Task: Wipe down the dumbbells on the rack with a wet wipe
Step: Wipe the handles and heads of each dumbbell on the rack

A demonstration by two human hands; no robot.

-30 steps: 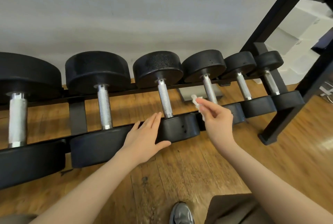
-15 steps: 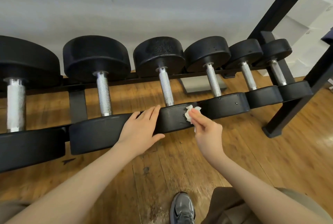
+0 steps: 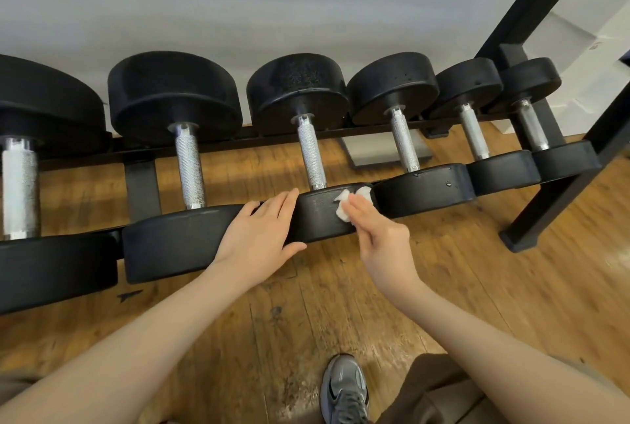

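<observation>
Several black dumbbells with knurled steel handles lie in a row on a low black rack. My left hand rests flat, fingers straight, on the near heads of the second dumbbell and the third dumbbell. My right hand presses a small white wet wipe with straight fingers against the top right of the third dumbbell's near head. Most of the wipe is hidden under the fingertips. Wet spots show on the fourth dumbbell's near head.
The rack's black side frame stands at the right, with its foot on the wooden floor. A grey plate lies under the rack. My grey shoe and knee are at the bottom. A grey wall is behind.
My right hand came down from the fourth dumbbell's handle to the third dumbbell's near head and now presses the wipe there. The left hand has stayed on the heads.
</observation>
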